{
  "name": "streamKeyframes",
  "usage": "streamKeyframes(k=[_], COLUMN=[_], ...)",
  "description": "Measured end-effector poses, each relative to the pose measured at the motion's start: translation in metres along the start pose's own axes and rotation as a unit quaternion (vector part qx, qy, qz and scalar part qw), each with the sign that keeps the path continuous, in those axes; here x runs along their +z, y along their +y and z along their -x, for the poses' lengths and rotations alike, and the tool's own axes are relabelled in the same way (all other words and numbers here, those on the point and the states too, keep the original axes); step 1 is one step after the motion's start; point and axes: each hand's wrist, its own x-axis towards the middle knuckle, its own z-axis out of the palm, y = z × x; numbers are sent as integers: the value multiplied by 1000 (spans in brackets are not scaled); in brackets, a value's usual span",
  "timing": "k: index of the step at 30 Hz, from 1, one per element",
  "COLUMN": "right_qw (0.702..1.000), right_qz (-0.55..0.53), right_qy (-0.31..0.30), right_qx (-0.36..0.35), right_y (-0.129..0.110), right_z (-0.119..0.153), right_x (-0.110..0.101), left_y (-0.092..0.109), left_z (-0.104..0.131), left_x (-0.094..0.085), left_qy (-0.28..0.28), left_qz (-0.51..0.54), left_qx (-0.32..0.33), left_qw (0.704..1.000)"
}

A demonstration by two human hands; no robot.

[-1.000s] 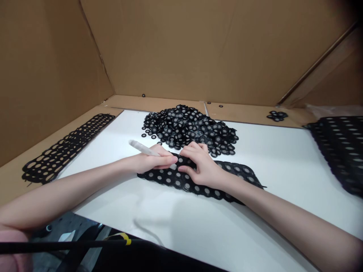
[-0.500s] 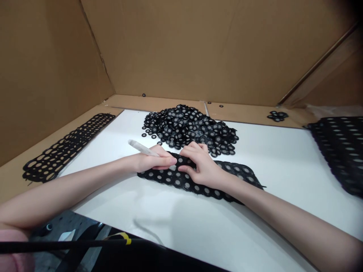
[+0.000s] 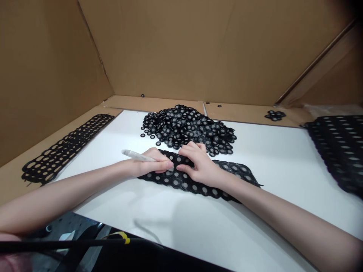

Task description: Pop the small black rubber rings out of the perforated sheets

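Note:
A black perforated sheet (image 3: pixel 176 183) with rows of round grey-filled holes lies slanted on the white board. My left hand (image 3: pixel 154 161) is closed around a whitish pen-like tool (image 3: pixel 136 155), its tip end down at the sheet's left part and hidden by the fingers. My right hand (image 3: pixel 200 164) rests on the middle of the sheet, thumb and forefinger apart, touching its surface beside the left fingertips. Just behind the hands is a large heap of small black rings with grey centres (image 3: pixel 187 124).
At the left lies a black sheet with open holes (image 3: pixel 68 147); at the right, a dark stack of perforated sheets (image 3: pixel 337 151). Cardboard walls (image 3: pixel 170 49) stand behind. A small ring cluster (image 3: pixel 275 115) sits at the back right. A black bar (image 3: pixel 70 244) crosses the lower left.
The tool in my left hand has tilted lower, and the left hand has moved slightly left. My right hand stays nearly in place on the sheet. The whole view has shifted slightly.

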Motion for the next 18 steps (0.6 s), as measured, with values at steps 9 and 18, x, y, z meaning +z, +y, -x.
streamKeyframes(k=[9,18], right_qw=[1000,994], right_qz=[3,-105], right_qy=[5,-34], right_qx=[-11,8], right_y=[3,-11], right_z=[2,-1], right_x=[1,-17], left_y=[3,4], left_z=[8,8], left_x=[4,9], left_qy=[43,54], left_qz=[-111,-146], left_qx=[80,163], left_qw=[990,974])
